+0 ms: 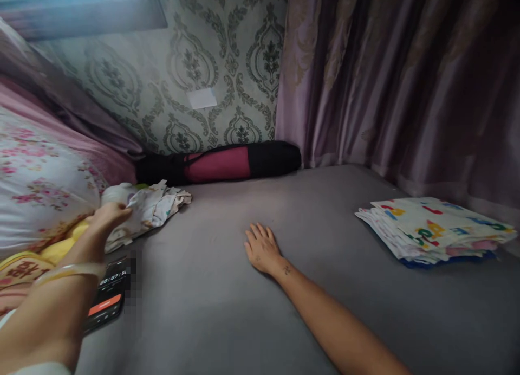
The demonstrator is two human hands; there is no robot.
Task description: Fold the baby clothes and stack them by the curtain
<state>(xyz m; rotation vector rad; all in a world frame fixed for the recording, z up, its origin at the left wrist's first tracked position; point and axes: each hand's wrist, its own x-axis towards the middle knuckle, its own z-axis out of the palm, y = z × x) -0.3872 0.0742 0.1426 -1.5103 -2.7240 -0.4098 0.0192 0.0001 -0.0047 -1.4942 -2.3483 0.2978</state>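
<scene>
My left hand (112, 213) reaches over to a crumpled heap of pale clothes on the left. Its fingers are closed on a light printed cloth (156, 204) at the near side of the heap. A white rounded item (117, 193) lies just behind those fingers; its kind is unclear. My right hand (262, 247) rests flat on the grey bed sheet (211, 288), fingers spread, holding nothing. To the right lies a neat folded stack of cloth (439, 223), its top layer white with coloured letters.
A phone (109, 293) showing a running timer lies under my left forearm. Floral bedding (44, 185) and yellow items (67, 245) crowd the left side. Along the patterned wall lies a long black and dark-pink bag (219, 162). Purple curtains (365, 77) hang at the right.
</scene>
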